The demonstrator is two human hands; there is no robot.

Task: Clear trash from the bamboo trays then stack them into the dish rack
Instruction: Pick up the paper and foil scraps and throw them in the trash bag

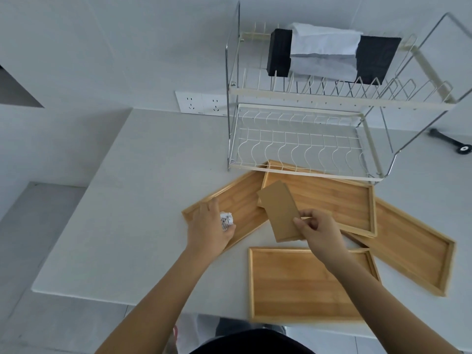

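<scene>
A person's left hand [208,229] grips a crumpled foil ball [226,221] while the right hand [318,232] pinches a cardboard piece [278,210]; both should lift clear of the trays [293,284].

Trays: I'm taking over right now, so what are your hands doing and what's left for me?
Left hand: closed on a crumpled foil ball over the left tray.
Right hand: pinching brown cardboard pieces above the trays.
Four bamboo trays lie on the counter in front of the dish rack.
Done: trash picked up.
Left: throw away the trash, then stack all four trays in the rack; none is in yet.
</scene>
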